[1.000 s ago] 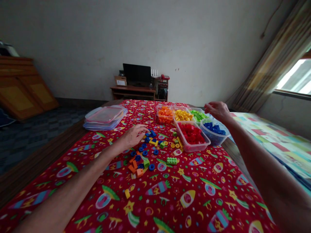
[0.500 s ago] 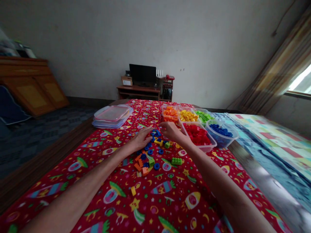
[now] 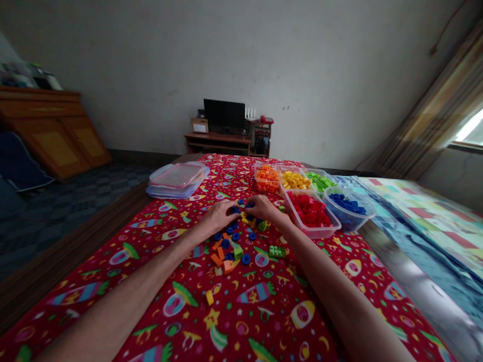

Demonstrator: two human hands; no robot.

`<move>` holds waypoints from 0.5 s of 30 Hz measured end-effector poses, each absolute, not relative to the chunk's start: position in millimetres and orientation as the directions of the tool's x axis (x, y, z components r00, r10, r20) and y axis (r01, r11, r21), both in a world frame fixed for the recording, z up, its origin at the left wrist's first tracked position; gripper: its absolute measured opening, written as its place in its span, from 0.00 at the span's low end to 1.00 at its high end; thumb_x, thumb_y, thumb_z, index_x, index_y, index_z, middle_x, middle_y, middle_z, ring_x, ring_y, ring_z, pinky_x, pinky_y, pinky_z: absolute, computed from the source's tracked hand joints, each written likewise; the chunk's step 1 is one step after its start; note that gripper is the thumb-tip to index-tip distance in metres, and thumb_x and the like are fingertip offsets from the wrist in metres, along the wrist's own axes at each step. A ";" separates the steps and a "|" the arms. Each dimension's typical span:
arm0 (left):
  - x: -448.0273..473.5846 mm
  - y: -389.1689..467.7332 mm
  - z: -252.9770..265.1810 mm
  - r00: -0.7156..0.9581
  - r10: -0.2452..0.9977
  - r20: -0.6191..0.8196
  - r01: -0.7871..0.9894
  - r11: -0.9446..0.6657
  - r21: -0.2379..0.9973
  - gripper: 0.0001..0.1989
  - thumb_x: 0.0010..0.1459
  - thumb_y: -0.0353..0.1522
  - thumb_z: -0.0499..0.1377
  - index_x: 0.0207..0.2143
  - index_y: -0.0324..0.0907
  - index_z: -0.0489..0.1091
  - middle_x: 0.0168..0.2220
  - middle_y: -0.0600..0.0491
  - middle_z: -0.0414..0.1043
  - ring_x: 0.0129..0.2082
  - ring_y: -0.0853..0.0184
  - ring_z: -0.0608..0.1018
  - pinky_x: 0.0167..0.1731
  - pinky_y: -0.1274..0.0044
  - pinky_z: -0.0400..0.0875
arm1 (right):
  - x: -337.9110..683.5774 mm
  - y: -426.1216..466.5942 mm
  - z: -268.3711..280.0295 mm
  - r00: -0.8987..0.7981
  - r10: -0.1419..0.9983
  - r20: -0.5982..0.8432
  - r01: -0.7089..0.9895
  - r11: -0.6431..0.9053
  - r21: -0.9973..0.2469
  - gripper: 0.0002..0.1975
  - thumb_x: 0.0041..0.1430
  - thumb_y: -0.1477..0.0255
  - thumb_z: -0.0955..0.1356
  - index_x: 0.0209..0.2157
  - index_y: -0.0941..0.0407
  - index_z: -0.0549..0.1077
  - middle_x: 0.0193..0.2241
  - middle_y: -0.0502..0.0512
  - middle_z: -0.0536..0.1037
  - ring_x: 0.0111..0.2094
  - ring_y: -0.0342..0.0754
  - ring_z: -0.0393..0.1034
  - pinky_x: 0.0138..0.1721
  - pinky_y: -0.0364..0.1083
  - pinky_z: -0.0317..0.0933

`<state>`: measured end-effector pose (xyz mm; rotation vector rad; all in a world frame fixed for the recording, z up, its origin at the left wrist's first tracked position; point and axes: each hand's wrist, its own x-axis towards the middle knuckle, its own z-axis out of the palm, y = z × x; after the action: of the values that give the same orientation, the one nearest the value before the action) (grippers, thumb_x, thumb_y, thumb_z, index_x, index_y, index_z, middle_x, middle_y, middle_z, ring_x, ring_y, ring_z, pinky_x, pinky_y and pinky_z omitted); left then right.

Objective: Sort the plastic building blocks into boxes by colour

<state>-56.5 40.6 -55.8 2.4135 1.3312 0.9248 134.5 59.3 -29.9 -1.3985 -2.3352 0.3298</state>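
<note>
Both hands are at the far end of a loose pile of plastic building blocks on the red patterned cloth [image 3: 151, 296]. My left hand [image 3: 221, 215] has its fingers curled round a blue block [image 3: 235, 209]. Facing it, my right hand [image 3: 262, 207] pinches another blue block [image 3: 249, 205], partly hidden by the fingers. Yellow blocks [image 3: 247, 220] and a green block [image 3: 263, 226] lie just below the hands. Nearer are several blue wheels [image 3: 246, 259], orange blocks [image 3: 227, 267] and a green block [image 3: 237, 252]. Apart from the pile lie a green eight-stud block [image 3: 277, 251] and a yellow block [image 3: 209, 297].
Clear tubs hold sorted blocks: orange [image 3: 267, 174], yellow [image 3: 296, 180], green [image 3: 319, 182], red [image 3: 309, 210] and blue [image 3: 347, 203], all right of the hands. Stacked lids [image 3: 177, 177] lie at the left table edge. A bed [image 3: 418, 216] adjoins the right side.
My right hand has come down onto the pile and closed on a blue block. The fingers of my left hand have curled in round a blue block. The view has shifted slightly.
</note>
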 end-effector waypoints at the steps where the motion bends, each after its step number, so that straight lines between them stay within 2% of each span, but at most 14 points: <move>1: -55.8 39.1 -52.7 0.356 0.843 0.404 0.645 -0.535 0.546 0.12 0.53 0.36 0.59 0.39 0.41 0.74 0.37 0.49 0.77 0.39 0.60 0.77 0.41 0.71 0.70 | 136.0 60.3 -30.3 -0.383 0.895 0.231 0.781 0.447 -0.436 0.12 0.51 0.73 0.69 0.37 0.61 0.80 0.32 0.55 0.80 0.33 0.45 0.72 0.33 0.39 0.60; 5: -53.7 33.7 -43.7 0.189 0.919 0.345 0.430 -0.393 0.813 0.16 0.51 0.42 0.60 0.38 0.41 0.73 0.35 0.51 0.77 0.38 0.61 0.77 0.39 0.73 0.71 | 136.6 69.7 -26.7 -0.255 0.935 0.247 0.743 0.353 -0.569 0.12 0.52 0.77 0.67 0.38 0.62 0.79 0.32 0.54 0.80 0.31 0.44 0.72 0.32 0.39 0.61; 8: -52.9 31.3 -38.4 0.049 0.968 0.245 0.128 -0.249 0.960 0.19 0.47 0.44 0.64 0.36 0.41 0.72 0.35 0.52 0.76 0.36 0.65 0.77 0.38 0.75 0.71 | 130.9 81.1 -22.7 -0.238 0.951 0.196 0.737 0.309 -0.602 0.14 0.54 0.80 0.64 0.39 0.62 0.79 0.30 0.55 0.80 0.31 0.45 0.72 0.32 0.39 0.62; 10: -52.8 30.3 -34.4 0.026 0.990 0.142 -0.116 -0.138 0.984 0.16 0.46 0.41 0.66 0.34 0.40 0.71 0.33 0.53 0.76 0.33 0.68 0.77 0.36 0.77 0.72 | 124.9 88.2 -21.8 -0.255 0.949 0.188 0.737 0.316 -0.597 0.14 0.55 0.79 0.63 0.39 0.62 0.79 0.31 0.56 0.80 0.33 0.47 0.73 0.34 0.41 0.63; 12: -53.6 29.8 -30.5 0.044 0.998 0.054 -0.292 -0.039 0.956 0.13 0.47 0.37 0.67 0.31 0.39 0.69 0.31 0.54 0.75 0.30 0.70 0.77 0.35 0.78 0.73 | 117.9 93.0 -23.1 -0.291 0.936 0.198 0.731 0.351 -0.585 0.12 0.56 0.78 0.65 0.38 0.62 0.78 0.34 0.59 0.79 0.37 0.49 0.72 0.39 0.44 0.63; 15: -56.3 30.1 -27.0 0.053 0.998 -0.023 -0.396 0.042 0.917 0.08 0.51 0.31 0.65 0.29 0.39 0.68 0.27 0.53 0.75 0.28 0.71 0.77 0.32 0.79 0.74 | 108.3 95.6 -29.0 -0.378 0.906 0.191 0.698 0.414 -0.585 0.06 0.52 0.78 0.69 0.34 0.61 0.77 0.37 0.60 0.78 0.41 0.50 0.70 0.45 0.45 0.61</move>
<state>-56.3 30.1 -27.0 0.9034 0.8878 1.3168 108.3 95.6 -29.0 -1.3594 -2.1883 0.5700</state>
